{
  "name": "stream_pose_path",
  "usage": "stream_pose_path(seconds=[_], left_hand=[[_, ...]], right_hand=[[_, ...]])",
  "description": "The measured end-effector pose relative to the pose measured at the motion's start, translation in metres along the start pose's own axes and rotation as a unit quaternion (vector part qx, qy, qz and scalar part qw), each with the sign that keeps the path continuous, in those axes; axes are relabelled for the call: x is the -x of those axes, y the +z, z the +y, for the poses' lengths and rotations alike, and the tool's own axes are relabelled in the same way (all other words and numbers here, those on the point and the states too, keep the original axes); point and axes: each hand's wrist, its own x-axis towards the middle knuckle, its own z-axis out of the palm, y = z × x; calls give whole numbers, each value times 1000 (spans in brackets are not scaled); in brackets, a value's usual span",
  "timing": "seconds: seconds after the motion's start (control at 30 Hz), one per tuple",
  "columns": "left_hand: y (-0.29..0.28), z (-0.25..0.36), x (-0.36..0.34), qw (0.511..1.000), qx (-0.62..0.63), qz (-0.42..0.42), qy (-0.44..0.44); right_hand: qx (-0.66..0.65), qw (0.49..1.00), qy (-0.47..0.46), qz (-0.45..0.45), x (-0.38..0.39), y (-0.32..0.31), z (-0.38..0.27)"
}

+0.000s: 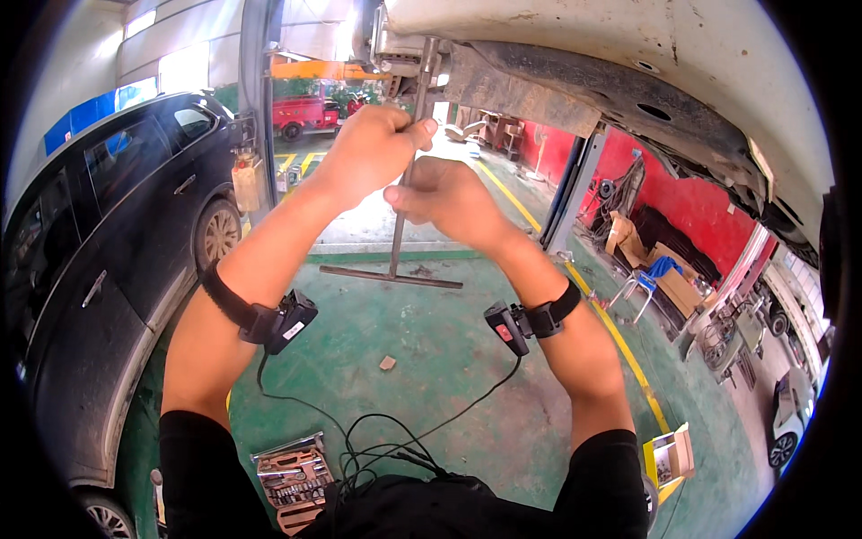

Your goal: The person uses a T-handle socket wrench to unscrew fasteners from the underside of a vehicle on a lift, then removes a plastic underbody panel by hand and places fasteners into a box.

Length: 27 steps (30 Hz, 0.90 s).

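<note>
A long metal T-handle socket wrench (396, 241) points upward, its crossbar at the bottom and its socket end up by the underside of a raised vehicle (530, 85). My left hand (377, 148) is closed around the upper shaft, thumb lying along it. Just below and to the right, my right hand (442, 199) wraps its fingers and thumb about the same shaft. Whether the socket sits on a fastener I cannot tell. Each forearm wears a black strap with a small boxy device, the left one (289, 322) and the right one (508, 327), with cables running down.
A dark car (108, 234) stands close on the left. Lift posts (255, 99) rise on both sides. On the green floor lie an open socket set case (294, 481), a small carton (669, 456) and a scrap (387, 363). Cardboard and a stool (639, 286) are at right.
</note>
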Motion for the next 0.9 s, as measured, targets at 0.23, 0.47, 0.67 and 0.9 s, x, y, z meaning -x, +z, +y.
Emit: stream_pose_path(seconds=[0.23, 0.47, 0.67, 0.9], left_hand=[[5, 1, 2, 995, 100, -9, 9], [7, 7, 9, 998, -56, 13, 26], [13, -1, 0, 998, 37, 34, 30], [16, 0, 5, 994, -98, 35, 21]], right_hand=[[-242, 962, -45, -119, 0, -5, 10], [-186, 982, 5, 18, 7, 0, 8], [-25, 995, -11, 99, 6, 6, 4], [23, 984, -35, 173, 5, 13, 11]])
